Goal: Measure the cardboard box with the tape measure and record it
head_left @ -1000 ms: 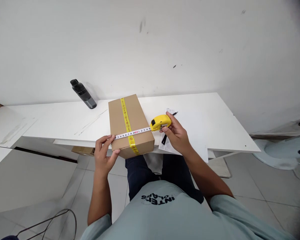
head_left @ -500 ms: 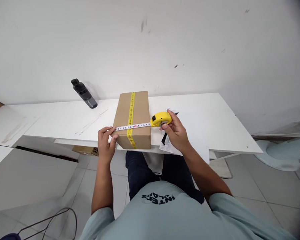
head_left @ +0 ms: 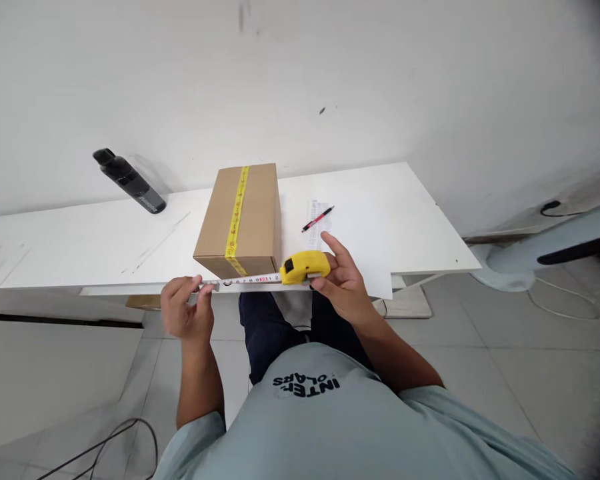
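Note:
A yellow tape measure (head_left: 306, 266) is gripped in my right hand (head_left: 343, 280), its forefinger stretched out past the case. From the case a white blade (head_left: 253, 279) runs left, partly pulled out, to my left hand (head_left: 187, 308), which pinches its end between thumb and fingers. The blade hangs in front of a closed cardboard box (head_left: 253, 213), near the lower edge of its front face. Yellow printed tape (head_left: 237, 213) crosses the top of the box and folds down over the front. The box sits on a white table (head_left: 380, 193).
Right of the box, a red and black pen (head_left: 318, 219) lies on white paper (head_left: 365, 247) with writing or print. A dark bottle (head_left: 130, 181) stands at the back left by the wall. A pale blue stand (head_left: 550, 247) is beyond the table's right end.
Both hands have drawn the tape measure off the box top toward me. Less blade shows between them. The pen, partly hidden before, is now in full view. The camera view has shifted.

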